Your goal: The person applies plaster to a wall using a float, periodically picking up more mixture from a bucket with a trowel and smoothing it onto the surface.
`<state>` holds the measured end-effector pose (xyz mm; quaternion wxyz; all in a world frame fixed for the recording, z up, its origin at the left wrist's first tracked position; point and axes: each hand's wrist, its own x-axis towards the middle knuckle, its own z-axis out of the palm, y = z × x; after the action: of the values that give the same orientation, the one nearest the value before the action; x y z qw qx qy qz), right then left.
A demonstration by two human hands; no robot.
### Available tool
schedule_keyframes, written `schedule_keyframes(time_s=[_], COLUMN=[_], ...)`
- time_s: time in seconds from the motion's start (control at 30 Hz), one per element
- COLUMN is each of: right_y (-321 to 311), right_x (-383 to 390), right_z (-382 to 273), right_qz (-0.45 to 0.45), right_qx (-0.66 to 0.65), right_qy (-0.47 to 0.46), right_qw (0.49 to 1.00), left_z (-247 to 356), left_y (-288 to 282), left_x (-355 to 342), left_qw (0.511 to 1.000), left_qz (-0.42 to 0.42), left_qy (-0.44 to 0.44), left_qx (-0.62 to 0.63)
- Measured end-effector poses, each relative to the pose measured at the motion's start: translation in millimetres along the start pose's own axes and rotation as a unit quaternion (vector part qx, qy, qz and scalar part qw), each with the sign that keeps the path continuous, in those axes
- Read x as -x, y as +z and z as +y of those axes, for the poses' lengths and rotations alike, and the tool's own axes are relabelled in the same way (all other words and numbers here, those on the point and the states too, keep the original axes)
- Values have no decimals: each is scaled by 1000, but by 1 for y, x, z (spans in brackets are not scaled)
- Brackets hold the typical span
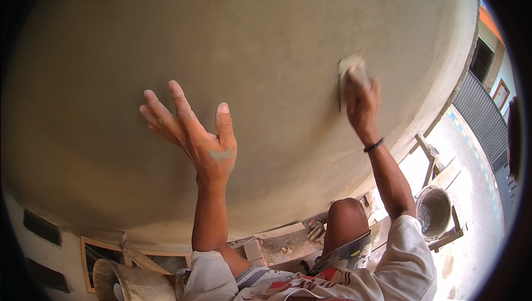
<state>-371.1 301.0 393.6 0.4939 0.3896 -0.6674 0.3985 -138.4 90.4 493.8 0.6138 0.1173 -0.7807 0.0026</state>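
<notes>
A broad wall of smooth grey plaster (266,35) fills most of the view in front of me. My left hand (191,129) is raised with its fingers and thumb spread and nothing in it; a smear of wet plaster lies near the base of its thumb. Whether its fingertips touch the wall I cannot tell. Farther right, my right hand (363,101) grips a flat plastering float (342,82) against the wall. Motion blurs that hand and the float, so the float's handle is mostly hidden. A dark band circles my right wrist.
A bucket (434,212) stands at the lower right beside wooden supports (429,154). Another large bucket (133,281) is at the lower left. Below me run wooden planks (277,230) with rubble. A grey corrugated gate (481,118) shows beyond the wall's right edge.
</notes>
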Motion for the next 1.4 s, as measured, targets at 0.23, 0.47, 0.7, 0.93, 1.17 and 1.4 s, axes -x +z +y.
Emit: schedule_keyframes(time_s=[0.23,0.47,0.7,0.93,1.17,1.4], right_y=[12,-23,-9,-2,-48,-8], right_x=[49,-73,48,0,5,-156], right_z=[-57,-28,15,-41,99,-93], right_qz=[-172,66,-33,1,173,-32], right_qx=[57,33,54,17,12,80], right_qy=[-120,68,10,19,247,-198], right_qw=[976,995,998,1000,953,976], left_z=[9,3,-12,-10,1,-12], left_y=[27,31,17,14,17,6], left_x=[18,11,7,7,4,10], left_qw=[998,998,994,994,995,994], left_qz=[-53,3,32,48,28,35], left_qy=[11,20,30,49,30,33], left_qx=[-44,-62,-97,-83,-92,-97])
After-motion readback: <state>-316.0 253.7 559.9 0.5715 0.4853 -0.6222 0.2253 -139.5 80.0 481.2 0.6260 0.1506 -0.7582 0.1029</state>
